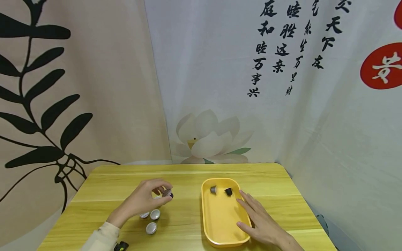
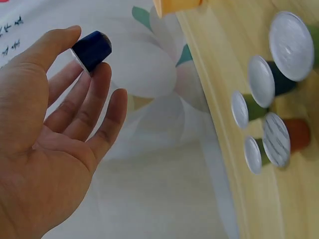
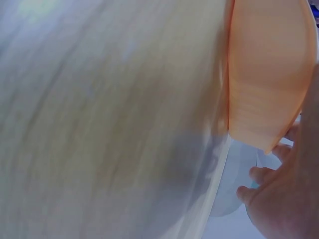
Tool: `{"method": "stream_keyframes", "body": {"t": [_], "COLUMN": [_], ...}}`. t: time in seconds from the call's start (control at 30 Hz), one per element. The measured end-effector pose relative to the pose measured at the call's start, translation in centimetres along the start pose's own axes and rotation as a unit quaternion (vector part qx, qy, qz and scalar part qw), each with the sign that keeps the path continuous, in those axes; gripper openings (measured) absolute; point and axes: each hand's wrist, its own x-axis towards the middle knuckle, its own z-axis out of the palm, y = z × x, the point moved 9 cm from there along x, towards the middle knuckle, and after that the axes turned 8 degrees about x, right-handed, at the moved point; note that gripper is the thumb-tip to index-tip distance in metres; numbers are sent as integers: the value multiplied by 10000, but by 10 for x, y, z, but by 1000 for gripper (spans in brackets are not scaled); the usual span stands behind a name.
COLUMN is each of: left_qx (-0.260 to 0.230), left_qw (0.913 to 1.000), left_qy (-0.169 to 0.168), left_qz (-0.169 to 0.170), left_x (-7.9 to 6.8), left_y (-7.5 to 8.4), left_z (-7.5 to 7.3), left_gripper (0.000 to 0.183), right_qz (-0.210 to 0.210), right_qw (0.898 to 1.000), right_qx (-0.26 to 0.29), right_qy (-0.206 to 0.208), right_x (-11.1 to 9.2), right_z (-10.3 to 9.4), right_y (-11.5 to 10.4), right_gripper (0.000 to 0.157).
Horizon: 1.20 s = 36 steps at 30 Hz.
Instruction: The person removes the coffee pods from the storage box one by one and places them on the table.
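Note:
My left hand point(image 1: 145, 197) pinches a dark blue coffee capsule point(image 2: 92, 51) between thumb and fingertips, above the left part of the table. Under and beside that hand stand several more coffee capsules, their silver lids point(image 1: 155, 214) facing up; the left wrist view shows green, dark and brown bodies point(image 2: 297, 134). A yellow tray point(image 1: 221, 223) lies to the right, holding a grey-brown capsule point(image 1: 213, 190) and a black capsule point(image 1: 228, 192) near its far end. Along the tray's right rim rests my right hand point(image 1: 263, 221), fingers extended and spread.
The wooden table point(image 1: 185, 174) ends at a far edge in front of a printed cloth backdrop point(image 1: 220, 87). A small black object point(image 1: 121, 246) shows beside the left sleeve at the near edge.

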Motion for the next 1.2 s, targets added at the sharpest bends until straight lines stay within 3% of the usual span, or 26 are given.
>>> {"method": "stream_keyframes", "body": {"t": [0.63,0.8,0.97,1.2], "left_qx": [331,312,261,104], "left_qw": [9952,9959,9967,9931], "left_qy": [322,340,219,-130], "left_qz": [-860,-780,-732,-1160], "left_x": [-46,-56,-68,-89], "left_y": [-43,-46,-49,-61], "left_z": [-25,-27,-25,-14], "left_gripper": [24,25,26,29], "right_qz": [76,-7,-75,-80], "right_qw": [9999,9999,9999,9999], "right_qx": [-44,-78,-70,-14], "right_qy": [79,73,83,68], "right_x": [0,1,1,0], "right_z": [-1,-1,0,1], "right_y": [0,0,0,1], "right_gripper": [71,71,72,71]}}
